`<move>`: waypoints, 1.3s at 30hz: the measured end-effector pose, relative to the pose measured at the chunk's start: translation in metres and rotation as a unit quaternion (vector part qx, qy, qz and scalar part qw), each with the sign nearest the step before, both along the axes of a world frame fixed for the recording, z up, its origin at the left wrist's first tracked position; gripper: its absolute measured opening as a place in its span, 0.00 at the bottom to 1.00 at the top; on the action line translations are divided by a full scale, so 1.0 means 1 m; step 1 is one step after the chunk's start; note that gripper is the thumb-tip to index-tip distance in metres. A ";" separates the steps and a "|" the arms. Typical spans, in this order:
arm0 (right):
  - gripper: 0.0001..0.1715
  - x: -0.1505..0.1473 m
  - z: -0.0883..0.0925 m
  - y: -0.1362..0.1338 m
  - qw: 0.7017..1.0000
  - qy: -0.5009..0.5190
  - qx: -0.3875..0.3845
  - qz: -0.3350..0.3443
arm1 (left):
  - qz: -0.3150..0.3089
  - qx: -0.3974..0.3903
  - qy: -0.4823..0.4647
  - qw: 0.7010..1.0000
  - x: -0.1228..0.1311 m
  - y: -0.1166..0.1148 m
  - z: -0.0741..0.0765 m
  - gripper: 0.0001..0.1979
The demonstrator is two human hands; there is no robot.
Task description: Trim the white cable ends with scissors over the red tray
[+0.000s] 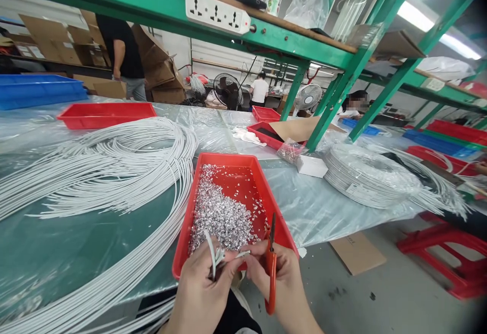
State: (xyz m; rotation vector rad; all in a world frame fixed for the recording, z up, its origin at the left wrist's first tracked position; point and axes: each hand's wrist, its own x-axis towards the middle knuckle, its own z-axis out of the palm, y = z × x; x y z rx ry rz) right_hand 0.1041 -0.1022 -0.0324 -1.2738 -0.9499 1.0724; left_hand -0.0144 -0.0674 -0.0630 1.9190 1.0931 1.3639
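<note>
- L hand at the near edge of the red tray, fingers closed, pinching a white cable end w/ thin cores fanned out above the fist.
- R hand just right of it, also at the tray's near edge; fingertips pinch one core tip while the palm grips orange snips, blades pointing up over the tray.
- Risk: snip tips sit close to the L fingers; a slip could nick skin or cut a core too short.
- Risk: tray overhangs the table edge toward the lap; a nudge from either wrist could tip it and spill the metal bits.
- Risk: loose cable coils left of tray could snag a forearm and drag.
- Hard to see: whether a metal bit is already on the core — too small. Snip blades open or closed, can't tell. How many cores, unclear. Cable's run below the L fist is hidden.
- People behind the tray, far off, blurred.
</note>
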 end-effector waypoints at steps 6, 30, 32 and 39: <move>0.23 0.006 -0.008 0.002 0.999 -0.026 -0.007 0.021 | 0.015 0.046 -0.010 0.999 0.002 0.000 -0.001 0.08; 0.41 0.082 0.000 -0.003 0.952 -0.202 -0.011 0.228 | -0.154 -0.374 -0.289 0.868 -0.001 -0.003 0.028 0.23; 0.44 0.085 0.003 -0.013 0.914 -0.305 -0.065 0.261 | -0.139 -0.370 -0.281 0.875 0.000 -0.004 0.030 0.24; 0.37 0.072 0.027 -0.015 0.840 -0.451 -0.122 0.276 | -0.108 -0.345 -0.217 0.907 0.000 -0.009 0.031 0.25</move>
